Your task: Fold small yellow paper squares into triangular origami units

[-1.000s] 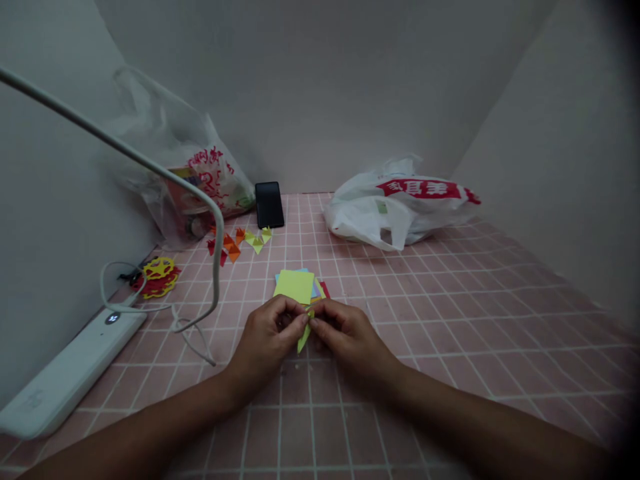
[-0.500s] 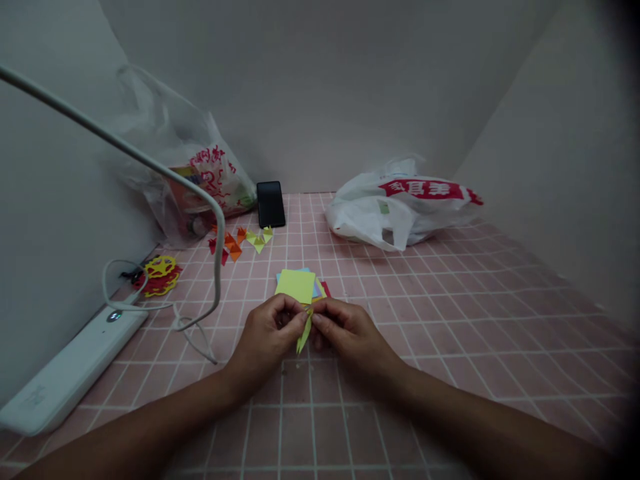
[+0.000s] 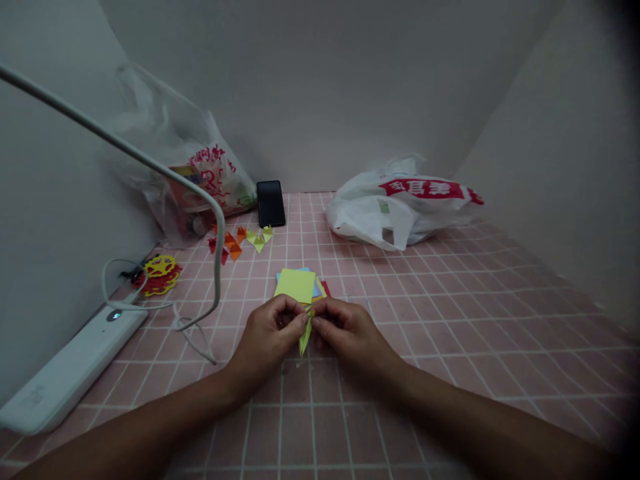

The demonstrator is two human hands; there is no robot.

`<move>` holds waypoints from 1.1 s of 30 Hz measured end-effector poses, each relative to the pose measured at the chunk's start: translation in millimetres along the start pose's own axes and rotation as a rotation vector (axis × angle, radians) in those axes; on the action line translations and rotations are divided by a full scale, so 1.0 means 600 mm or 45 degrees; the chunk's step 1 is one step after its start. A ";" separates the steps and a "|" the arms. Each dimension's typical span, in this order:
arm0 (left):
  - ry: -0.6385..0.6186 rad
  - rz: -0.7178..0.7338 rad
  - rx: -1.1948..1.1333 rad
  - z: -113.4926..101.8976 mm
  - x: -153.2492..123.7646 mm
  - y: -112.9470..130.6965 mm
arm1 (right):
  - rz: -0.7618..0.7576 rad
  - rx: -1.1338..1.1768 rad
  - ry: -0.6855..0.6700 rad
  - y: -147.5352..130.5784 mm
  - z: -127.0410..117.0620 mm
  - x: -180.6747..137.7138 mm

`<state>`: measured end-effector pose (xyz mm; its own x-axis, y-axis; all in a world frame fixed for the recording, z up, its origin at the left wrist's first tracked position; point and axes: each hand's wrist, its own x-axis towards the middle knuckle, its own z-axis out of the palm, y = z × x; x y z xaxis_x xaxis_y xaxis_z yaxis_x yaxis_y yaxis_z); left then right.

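A small folded yellow-green paper piece (image 3: 305, 336) is pinched between both hands low over the pink tiled table (image 3: 450, 313). My left hand (image 3: 267, 340) grips its left side with closed fingers. My right hand (image 3: 347, 333) holds its right side, thumb and forefinger pressed together. Just beyond my fingers lies a stack of coloured paper squares (image 3: 297, 285) with a yellow-green sheet on top.
Several folded orange and yellow paper triangles (image 3: 240, 240) lie at the back left near a black phone (image 3: 271, 203). Red and yellow cut-outs (image 3: 159, 273) sit by a white lamp base (image 3: 65, 373) with cable. Two plastic bags (image 3: 400, 210) stand against the walls.
Both hands stay in place on the folded paper; the fingers shift slightly and the piece's lower tip moves a little. Nothing else on the table has moved.
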<state>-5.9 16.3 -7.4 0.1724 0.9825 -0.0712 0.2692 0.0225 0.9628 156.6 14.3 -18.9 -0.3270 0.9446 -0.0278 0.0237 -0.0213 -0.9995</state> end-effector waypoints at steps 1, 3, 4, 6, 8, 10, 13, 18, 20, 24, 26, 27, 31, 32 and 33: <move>-0.002 -0.002 0.001 0.000 0.000 0.000 | 0.003 0.000 0.003 0.000 0.000 0.000; 0.002 -0.002 0.007 0.000 -0.001 0.001 | 0.005 -0.011 0.005 -0.002 0.000 0.000; 0.006 -0.003 0.007 0.000 -0.002 0.001 | 0.003 -0.017 0.000 -0.004 0.000 0.000; 0.013 -0.009 -0.007 -0.001 -0.003 0.002 | -0.014 -0.019 -0.020 -0.008 -0.001 -0.001; 0.014 -0.020 -0.027 -0.001 -0.003 0.003 | -0.033 -0.012 -0.034 -0.011 -0.001 -0.001; 0.011 -0.024 -0.036 0.000 -0.003 0.004 | -0.042 -0.003 -0.039 -0.013 -0.002 -0.001; 0.002 -0.017 -0.029 0.000 -0.003 0.004 | -0.029 0.008 -0.042 -0.015 -0.002 0.000; -0.005 -0.012 -0.004 -0.001 -0.004 0.001 | 0.000 0.006 -0.029 -0.016 -0.001 0.000; -0.007 -0.002 0.004 -0.001 -0.004 0.000 | 0.011 0.008 -0.021 -0.016 -0.001 0.000; -0.017 0.020 0.002 -0.001 -0.003 0.001 | 0.003 0.013 -0.024 -0.012 -0.001 -0.001; -0.014 0.016 0.000 -0.001 -0.003 0.002 | -0.003 0.002 -0.022 -0.011 -0.002 0.000; -0.011 0.015 0.003 -0.001 -0.003 0.002 | -0.003 -0.003 -0.019 -0.010 -0.002 0.000; -0.007 0.036 0.020 -0.002 -0.003 0.002 | 0.020 -0.006 -0.012 -0.012 -0.002 -0.001; -0.010 0.037 0.018 -0.002 -0.003 0.002 | 0.024 -0.013 -0.011 -0.012 -0.001 -0.001; -0.011 0.038 0.016 -0.002 -0.003 0.002 | 0.026 -0.025 -0.008 -0.013 -0.001 -0.002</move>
<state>-7.2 14.8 -5.6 0.1883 0.9811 -0.0445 0.2753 -0.0092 0.9613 157.5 13.6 -11.4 -0.3324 0.9419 -0.0483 0.0492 -0.0338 -0.9982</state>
